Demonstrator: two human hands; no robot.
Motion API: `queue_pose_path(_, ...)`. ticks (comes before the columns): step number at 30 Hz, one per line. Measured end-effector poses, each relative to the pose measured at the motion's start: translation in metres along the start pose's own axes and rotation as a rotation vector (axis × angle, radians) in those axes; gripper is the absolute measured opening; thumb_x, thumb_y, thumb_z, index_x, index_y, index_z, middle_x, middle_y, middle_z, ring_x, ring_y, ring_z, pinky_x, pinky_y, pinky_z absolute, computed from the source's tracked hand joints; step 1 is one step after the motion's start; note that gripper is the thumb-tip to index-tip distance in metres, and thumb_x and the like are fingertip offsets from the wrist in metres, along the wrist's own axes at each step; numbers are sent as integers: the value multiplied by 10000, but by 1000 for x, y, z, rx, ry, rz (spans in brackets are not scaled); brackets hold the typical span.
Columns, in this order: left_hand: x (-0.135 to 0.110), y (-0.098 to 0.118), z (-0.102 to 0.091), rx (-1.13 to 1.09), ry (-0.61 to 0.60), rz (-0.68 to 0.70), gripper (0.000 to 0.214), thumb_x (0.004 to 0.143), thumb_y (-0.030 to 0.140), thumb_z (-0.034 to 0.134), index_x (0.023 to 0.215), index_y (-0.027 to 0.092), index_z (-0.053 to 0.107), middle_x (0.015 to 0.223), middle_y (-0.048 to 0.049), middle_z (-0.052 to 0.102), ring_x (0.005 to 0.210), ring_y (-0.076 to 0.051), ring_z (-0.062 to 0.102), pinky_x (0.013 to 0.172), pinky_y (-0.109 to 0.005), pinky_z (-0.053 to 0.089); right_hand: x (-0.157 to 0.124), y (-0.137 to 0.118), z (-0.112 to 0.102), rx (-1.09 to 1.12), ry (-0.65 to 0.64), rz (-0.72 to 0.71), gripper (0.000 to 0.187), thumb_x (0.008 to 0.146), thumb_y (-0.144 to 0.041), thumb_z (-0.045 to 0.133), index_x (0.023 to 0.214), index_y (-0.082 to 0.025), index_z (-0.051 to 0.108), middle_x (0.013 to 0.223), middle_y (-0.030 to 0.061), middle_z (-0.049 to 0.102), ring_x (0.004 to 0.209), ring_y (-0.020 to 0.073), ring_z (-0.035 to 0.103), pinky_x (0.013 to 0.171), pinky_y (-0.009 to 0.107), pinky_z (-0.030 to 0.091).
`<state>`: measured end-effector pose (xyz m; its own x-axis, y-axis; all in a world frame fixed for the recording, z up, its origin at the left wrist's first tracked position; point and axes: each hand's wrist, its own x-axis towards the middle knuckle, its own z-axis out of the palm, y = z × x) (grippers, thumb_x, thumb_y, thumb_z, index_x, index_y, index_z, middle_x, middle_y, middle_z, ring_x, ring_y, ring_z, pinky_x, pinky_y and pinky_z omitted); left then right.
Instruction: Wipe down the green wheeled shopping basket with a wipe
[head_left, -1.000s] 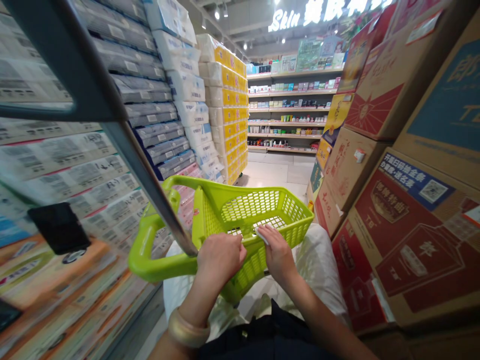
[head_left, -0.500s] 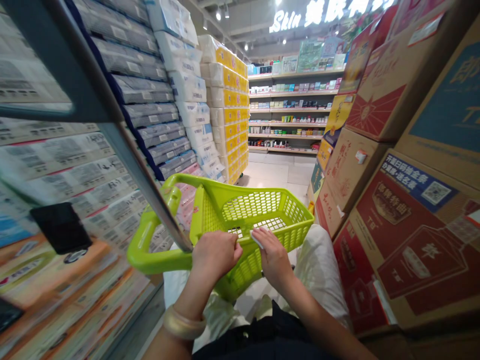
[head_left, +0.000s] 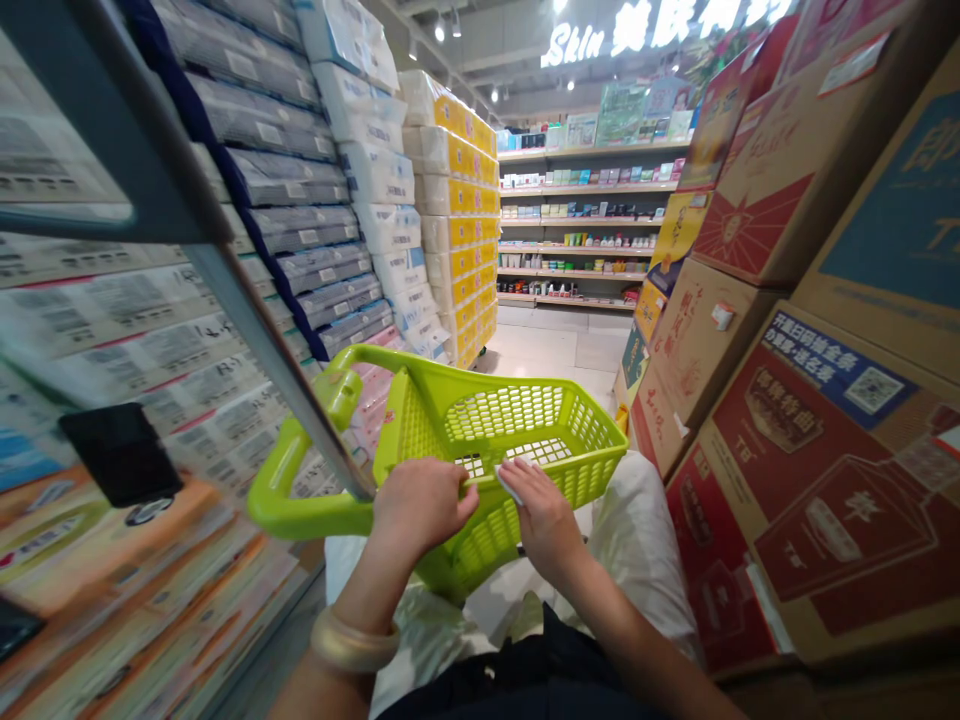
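Note:
A lime-green plastic shopping cart point(head_left: 577, 470) with a lattice basket fills the middle of the view. My left hand point(head_left: 424, 505) is wrapped over the basket's near rim, close to the handle end. A gold bangle point(head_left: 354, 640) circles that wrist. Farther along the same rim lies my right hand point(head_left: 546, 510), fingers closed over a small white wipe point(head_left: 510, 484) pressed against the rim. Most of the wipe is hidden under the fingers. Left of my left hand, the cart's thick green handle point(head_left: 281, 500) curves outward.
A metal pole point(head_left: 277, 370) crosses at the left, near a black phone-like slab point(head_left: 120, 455). Tissue packs point(head_left: 450, 200) are stacked along the left. Cardboard cartons point(head_left: 840, 480) are piled on the right. Ahead, stocked shelves point(head_left: 585, 220) stand beyond a tiled floor point(head_left: 555, 345).
Both hands have shifted slightly left along the rim, the right one still with the wipe. The cart's handle end has swung a little to the left.

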<state>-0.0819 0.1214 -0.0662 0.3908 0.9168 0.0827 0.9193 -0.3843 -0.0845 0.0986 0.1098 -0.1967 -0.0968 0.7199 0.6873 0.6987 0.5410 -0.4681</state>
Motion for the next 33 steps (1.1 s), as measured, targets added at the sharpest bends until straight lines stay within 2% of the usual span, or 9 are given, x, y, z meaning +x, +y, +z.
queue_pose_path(2, 1, -1, -1, -62, 112, 25, 298, 885, 385, 503, 949, 226, 747, 902, -90, 748, 893, -276, 674, 856, -414, 477, 0, 4, -1, -13, 11, 18, 559, 816, -12, 411, 1290, -224, 618, 1298, 71, 654, 1272, 235, 566, 1097, 486, 444)
queue_pose_path(4, 2, 3, -2, -131, 237, 34, 299, 883, 340, 522, 1074, 210, 712, 1011, -82, 741, 983, -262, 649, 964, -424, 435, 1, 13, -3, -52, 74, 111, 519, 830, -25, 407, 1248, -215, 649, 1257, 94, 676, 1251, 265, 582, 1081, 533, 445)
queue_pose_path(7, 6, 17, -1, -215, 299, 69, 338, 870, 278, 535, 1169, 183, 661, 1097, -90, 716, 1036, -250, 620, 1008, -417, 412, 0, 21, -2, -76, 132, 179, 472, 852, -49, 413, 1216, -210, 668, 1234, 108, 688, 1243, 285, 586, 1067, 564, 445)
queue_pose_path(12, 25, 44, 11, -202, 185, 177, 347, 846, 261, 547, 1163, 144, 627, 1129, -119, 688, 1102, -268, 580, 1031, -423, 391, 0, 18, 1, -20, 58, 28, 461, 885, -79, 431, 1272, -236, 626, 1296, 74, 656, 1278, 237, 560, 1094, 492, 445)
queue_pose_path(17, 41, 50, 23, -83, 89, 174, 319, 846, 257, 538, 1124, 130, 631, 1119, -138, 682, 1107, -280, 578, 1024, -411, 391, 1, 30, -5, -98, 140, 162, 471, 845, -52, 417, 1209, -209, 671, 1228, 98, 692, 1232, 268, 597, 1070, 538, 458)
queue_pose_path(21, 43, 50, 29, -27, 9, 129, 277, 831, 246, 535, 1027, 116, 679, 1014, -158, 717, 1003, -305, 639, 912, -426, 466, -1, 25, 0, -47, 75, 82, 501, 843, -48, 425, 1265, -217, 636, 1298, 78, 653, 1277, 246, 561, 1105, 504, 435)
queue_pose_path(24, 40, 51, 32, -10, -19, 110, 246, 832, 229, 511, 928, 113, 705, 887, -169, 730, 891, -310, 680, 807, -417, 501, -2, 26, -1, -25, 59, 43, 521, 838, -41, 424, 1280, -231, 625, 1314, 66, 644, 1284, 231, 554, 1110, 485, 435)
queue_pose_path(29, 38, 54, 33, 4, -16, 111, 287, 880, 244, 450, 904, 126, 710, 866, -167, 732, 875, -303, 695, 785, -405, 506, -2, 37, -6, -102, 179, 177, 490, 834, -39, 411, 1216, -206, 670, 1222, 96, 695, 1241, 262, 590, 1072, 532, 461)
queue_pose_path(33, 38, 57, 35, 8, -8, 100, 301, 896, 247, 435, 911, 135, 714, 872, -162, 737, 869, -298, 698, 779, -403, 510, -4, 25, 1, -44, 90, 65, 502, 844, -46, 415, 1265, -205, 637, 1295, 81, 655, 1272, 233, 565, 1097, 481, 448)
